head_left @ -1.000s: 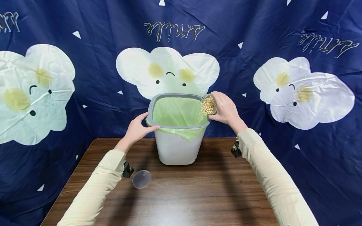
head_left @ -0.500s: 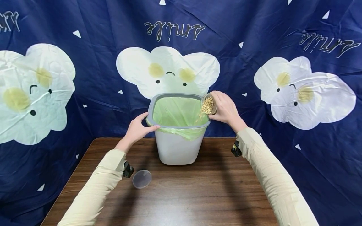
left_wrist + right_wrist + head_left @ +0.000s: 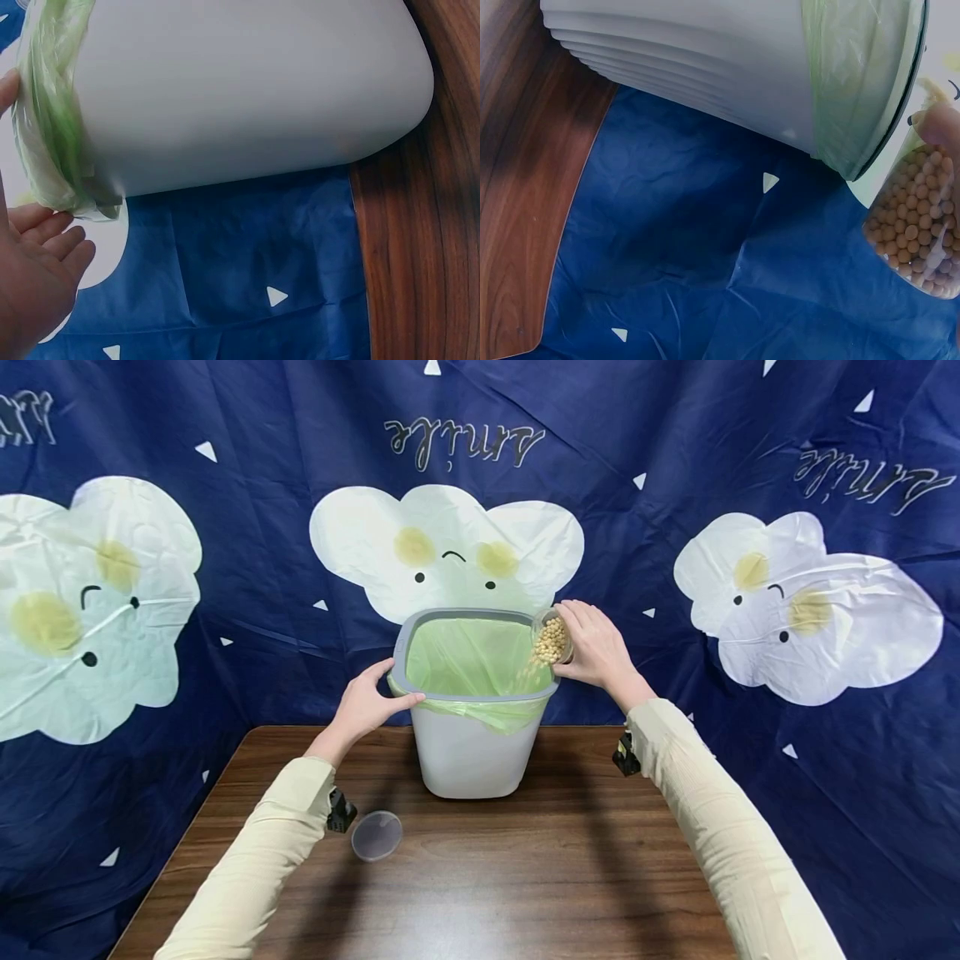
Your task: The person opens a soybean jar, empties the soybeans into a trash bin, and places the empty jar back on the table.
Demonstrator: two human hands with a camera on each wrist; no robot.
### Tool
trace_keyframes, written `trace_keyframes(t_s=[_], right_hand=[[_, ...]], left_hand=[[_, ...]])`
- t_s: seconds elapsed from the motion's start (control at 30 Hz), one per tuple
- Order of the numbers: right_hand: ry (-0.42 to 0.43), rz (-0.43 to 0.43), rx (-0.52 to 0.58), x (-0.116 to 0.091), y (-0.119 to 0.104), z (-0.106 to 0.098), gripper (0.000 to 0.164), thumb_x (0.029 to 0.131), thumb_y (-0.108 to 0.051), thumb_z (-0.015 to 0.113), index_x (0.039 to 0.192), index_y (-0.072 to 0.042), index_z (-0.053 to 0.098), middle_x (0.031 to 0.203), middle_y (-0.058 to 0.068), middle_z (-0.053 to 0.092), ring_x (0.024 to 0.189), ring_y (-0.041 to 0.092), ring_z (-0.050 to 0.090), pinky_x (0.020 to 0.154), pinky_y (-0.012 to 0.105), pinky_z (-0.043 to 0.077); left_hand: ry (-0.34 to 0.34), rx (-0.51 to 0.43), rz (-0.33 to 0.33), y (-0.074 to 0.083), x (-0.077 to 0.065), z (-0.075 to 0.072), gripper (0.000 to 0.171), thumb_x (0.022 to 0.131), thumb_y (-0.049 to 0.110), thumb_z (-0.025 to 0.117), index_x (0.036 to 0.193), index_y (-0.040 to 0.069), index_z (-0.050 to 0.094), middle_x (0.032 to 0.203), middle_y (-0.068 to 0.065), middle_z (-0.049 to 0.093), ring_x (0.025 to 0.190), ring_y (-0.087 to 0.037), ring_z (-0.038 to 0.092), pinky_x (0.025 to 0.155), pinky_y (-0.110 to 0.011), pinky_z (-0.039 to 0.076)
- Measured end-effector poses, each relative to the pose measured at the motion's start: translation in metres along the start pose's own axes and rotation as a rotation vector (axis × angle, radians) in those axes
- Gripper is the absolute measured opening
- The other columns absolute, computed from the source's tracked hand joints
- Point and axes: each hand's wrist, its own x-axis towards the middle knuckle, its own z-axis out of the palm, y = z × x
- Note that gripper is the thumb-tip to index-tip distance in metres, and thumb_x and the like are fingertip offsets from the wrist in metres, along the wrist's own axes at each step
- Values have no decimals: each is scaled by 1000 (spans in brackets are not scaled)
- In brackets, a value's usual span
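A light grey trash can (image 3: 472, 756) with a darker rim stands on the table, lined with a green trash bag (image 3: 472, 652). My left hand (image 3: 360, 706) holds its rim at the near left corner, thumb in front and fingers along the side. Beyond the right side of the rim, my right hand (image 3: 596, 643) grips a clear jar (image 3: 900, 259) tilted toward the can. Soybeans (image 3: 550, 642) fill part of the jar and stream from its mouth into the bag. The bottom of the bag is hidden.
A clear round lid (image 3: 377, 836) lies on the wooden table (image 3: 480, 885), left of the middle. Behind the table hangs a dark blue cloth (image 3: 255, 635) with white clouds. The can stands close to the table's far edge.
The jar in my right hand has tipped slightly further, and the stream of falling soybeans has grown longer and fuller. My left hand and the trash can have stayed in place.
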Motion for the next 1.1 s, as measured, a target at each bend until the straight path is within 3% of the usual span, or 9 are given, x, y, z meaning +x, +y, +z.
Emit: trace_keyframes(t_s=[1.1], right_hand=[[50,-99,-45,6,-6,1,91,51,-33,84,126,3,46,125,22,49,118,36,42,101,46,32]], left_hand=[[-11,-25,-8,2,-2,0,90,70,50,72,139,6,35,140,-14,37,130,-31,31,102,-48,30]])
